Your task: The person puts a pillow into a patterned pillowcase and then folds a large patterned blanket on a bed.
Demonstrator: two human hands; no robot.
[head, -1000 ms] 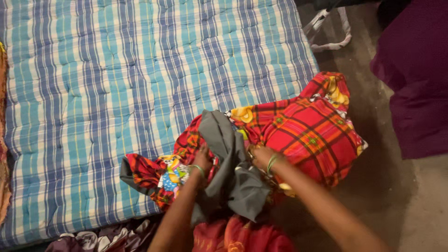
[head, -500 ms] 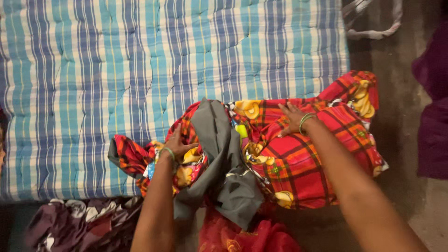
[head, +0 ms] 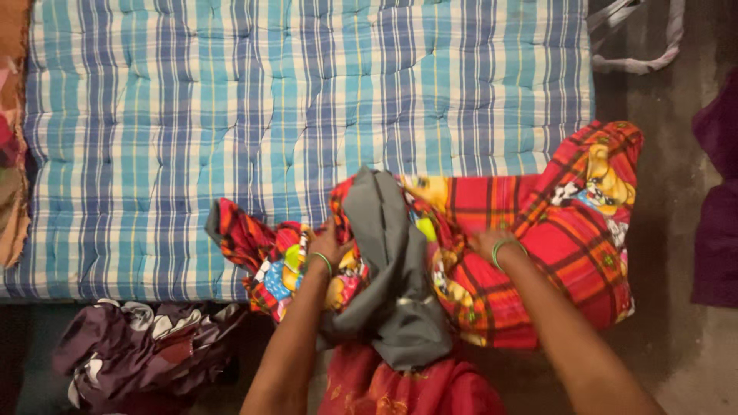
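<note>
Red plaid cloth [head: 530, 253] w/ yellow cartoon prints lies bunched at the near edge of the blue-and-white checked mattress [head: 231, 115], part on it, part spilling off the right corner toward the floor [head: 661, 192]. Only one view, head cam looking down.

A grey cloth [head: 392, 261] drapes over the middle of the plaid one, running from the mattress edge down toward the person. Left hand [head: 329, 244] sits just left of the grey strip, fingers curled into the bright printed folds; its grip looks pinched on the plaid cloth, thumb side mostly hidden. Right hand [head: 486, 244] is just right of the grey strip, pressed down into the red fabric w/ fingers buried in a fold, so can't tell if its grip is closed or flat. Both wrists wear green bangles. So the cloth is under and between both hands, its far right corner well apart from either.

Other stuff: purple patterned cloth [head: 138, 346] heaped on the floor bottom left, red garment [head: 400, 384] at the bottom centre, white strap [head: 638, 38] top right, dark purple fabric [head: 719, 200] at the right edge.

Risks, as a guess: the overhanging right part could slide off and drag the rest onto the floor, since little of it sits on the mattress. The grey cloth may get caught up w/ the plaid, as they overlap right where both hands work.
</note>
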